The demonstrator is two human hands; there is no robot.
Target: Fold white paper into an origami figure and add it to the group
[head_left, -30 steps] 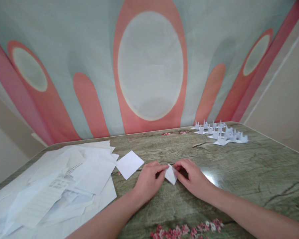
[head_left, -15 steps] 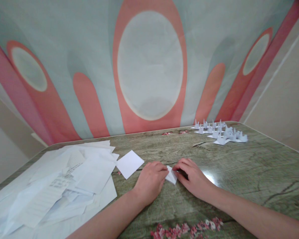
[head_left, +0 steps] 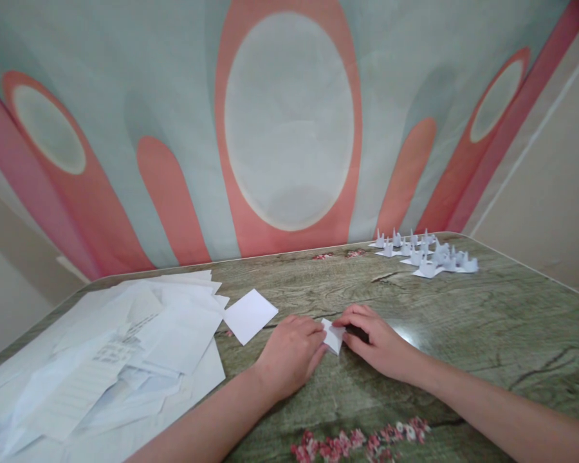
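Observation:
A small folded piece of white paper lies on the table between my hands, its creases showing as paler and darker facets. At its left edge, the fingers of my left hand press on it and hold it down. My right hand pinches its upper right side with thumb and fingers, the thumb lower than the index finger. The fingertips hide parts of both side corners. Left of my left hand lies a flat white paper square, turned like a diamond.
A broad heap of loose white paper sheets, some printed, covers the table's left side. Several folded paper cranes stand at the back right. The wood-patterned table meets a coloured backdrop along its far edge.
My right index finger and thumb have shifted slightly on the folded paper's right side. My left hand stays on its left edge. The whole view has moved a little.

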